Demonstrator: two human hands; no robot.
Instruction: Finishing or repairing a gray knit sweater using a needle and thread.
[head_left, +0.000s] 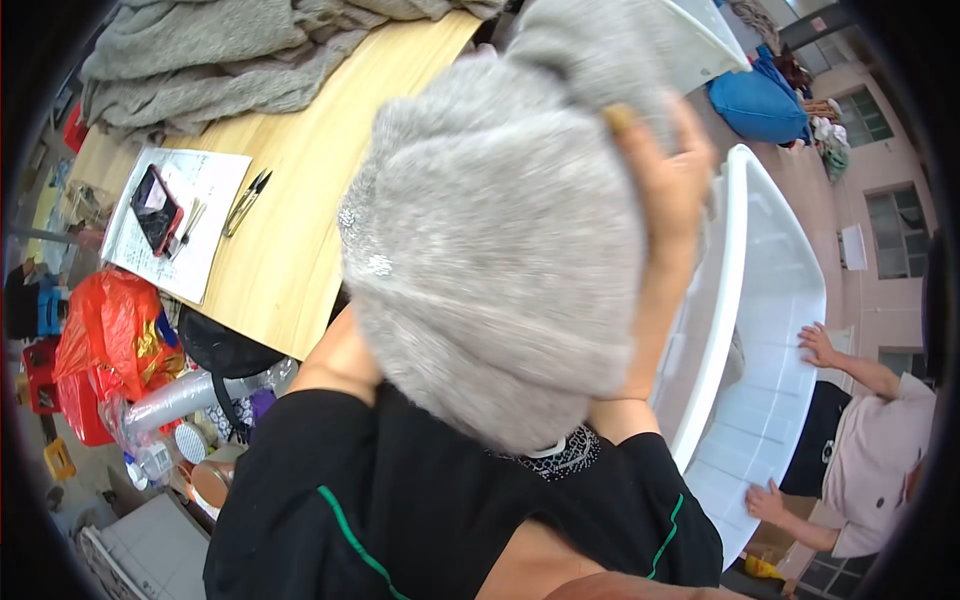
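A fuzzy light-grey knitted garment (510, 250), with sparkly beads along its left side, is bunched up in front of my chest and blurred by motion. My right hand (668, 185) grips its upper right part, thumb on the near face and the other fingers partly hidden by the cloth. From the lower left my left forearm (338, 358) reaches behind the garment, which covers the left hand, so its fingers do not show. A wooden table (300, 250) lies to the left of the garment.
Grey knitwear (210, 60) is heaped on the table's far side. Nearer lie a phone (155, 210), written paper (215, 175) and thread snips (247, 203). White tubs (775, 300) stand at right; another person's hands (768, 503) rest on one. A red plastic bag (110, 335) is at left.
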